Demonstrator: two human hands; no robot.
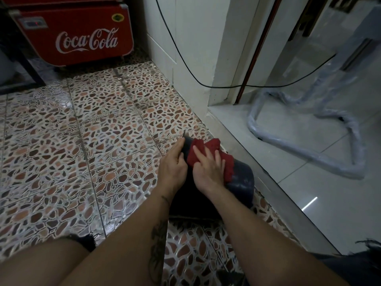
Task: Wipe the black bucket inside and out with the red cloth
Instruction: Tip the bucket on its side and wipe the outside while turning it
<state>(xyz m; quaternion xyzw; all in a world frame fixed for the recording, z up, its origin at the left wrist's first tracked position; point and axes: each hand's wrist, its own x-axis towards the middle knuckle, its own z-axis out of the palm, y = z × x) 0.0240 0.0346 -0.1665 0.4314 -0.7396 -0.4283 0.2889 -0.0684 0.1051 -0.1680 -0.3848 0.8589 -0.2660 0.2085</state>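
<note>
The black bucket (242, 180) lies on its side on the patterned floor, between my forearms, its dusty outer wall facing up. The red cloth (212, 150) is spread over that wall near the far end. My right hand (209, 169) presses flat on the cloth, fingers spread. My left hand (173, 165) grips the bucket's left edge, fingers curled around it. The bucket's near part is dark and partly hidden by my arms.
A red Coca-Cola cooler (78, 36) stands at the far left. A white wall corner (191, 58) with a black cable (185, 65) rises ahead. To the right, a raised white tile floor (309, 182) holds a plastic-wrapped metal frame (305, 149). My knees flank the bottom.
</note>
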